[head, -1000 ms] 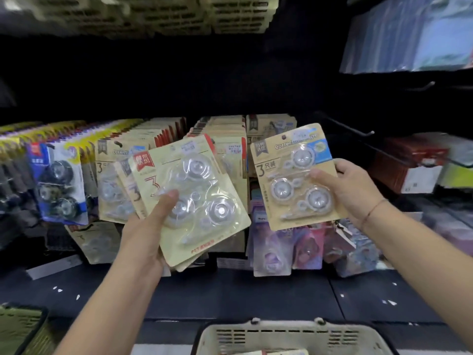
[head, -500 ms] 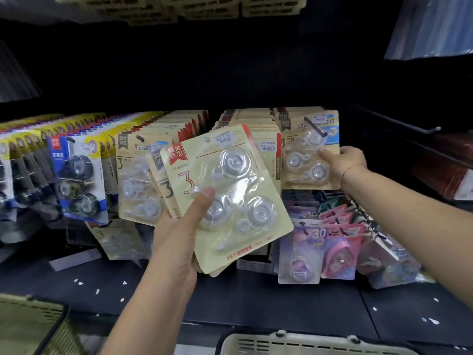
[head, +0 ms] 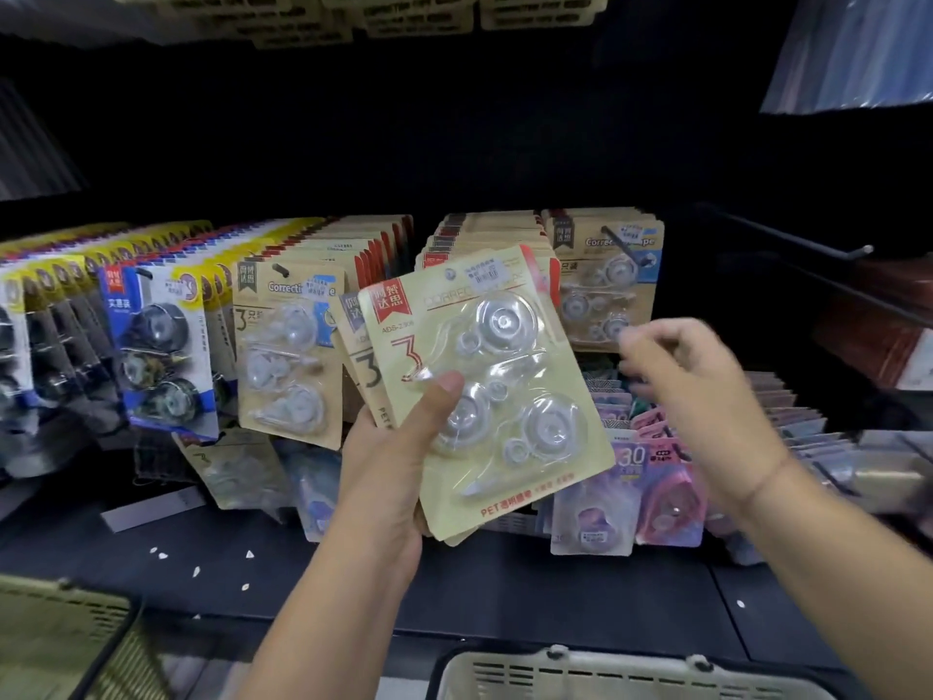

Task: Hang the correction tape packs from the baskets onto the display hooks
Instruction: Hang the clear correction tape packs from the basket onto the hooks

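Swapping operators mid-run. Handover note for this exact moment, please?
Left hand: holds a fanned stack of correction tape packs, thumb on the front blister.
Right hand: empty, motion-blurred, fingers loosely curled, in front of the right kraft-card row.
Done: a blue-corner pack hangs at the front of that row's hook.
Left: hang the stack in the left hand; an empty hook juts out at right. White basket sits at the bottom edge, green basket bottom left; contents not visible.
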A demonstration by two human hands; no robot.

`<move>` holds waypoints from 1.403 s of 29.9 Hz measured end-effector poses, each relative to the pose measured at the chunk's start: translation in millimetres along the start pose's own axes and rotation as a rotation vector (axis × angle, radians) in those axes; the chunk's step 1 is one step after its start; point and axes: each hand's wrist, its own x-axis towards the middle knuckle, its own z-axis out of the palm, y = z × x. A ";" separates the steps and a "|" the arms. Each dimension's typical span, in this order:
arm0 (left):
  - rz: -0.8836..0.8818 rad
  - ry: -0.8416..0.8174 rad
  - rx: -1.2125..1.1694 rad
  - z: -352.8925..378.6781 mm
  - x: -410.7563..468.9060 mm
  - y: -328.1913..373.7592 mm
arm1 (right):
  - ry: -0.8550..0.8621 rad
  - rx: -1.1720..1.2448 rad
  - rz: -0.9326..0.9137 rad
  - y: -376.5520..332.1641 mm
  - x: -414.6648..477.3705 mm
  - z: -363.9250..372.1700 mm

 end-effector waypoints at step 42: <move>0.145 0.177 -0.047 -20.4 1.7 13.2 | 0.195 -0.154 0.108 35.5 30.1 -32.0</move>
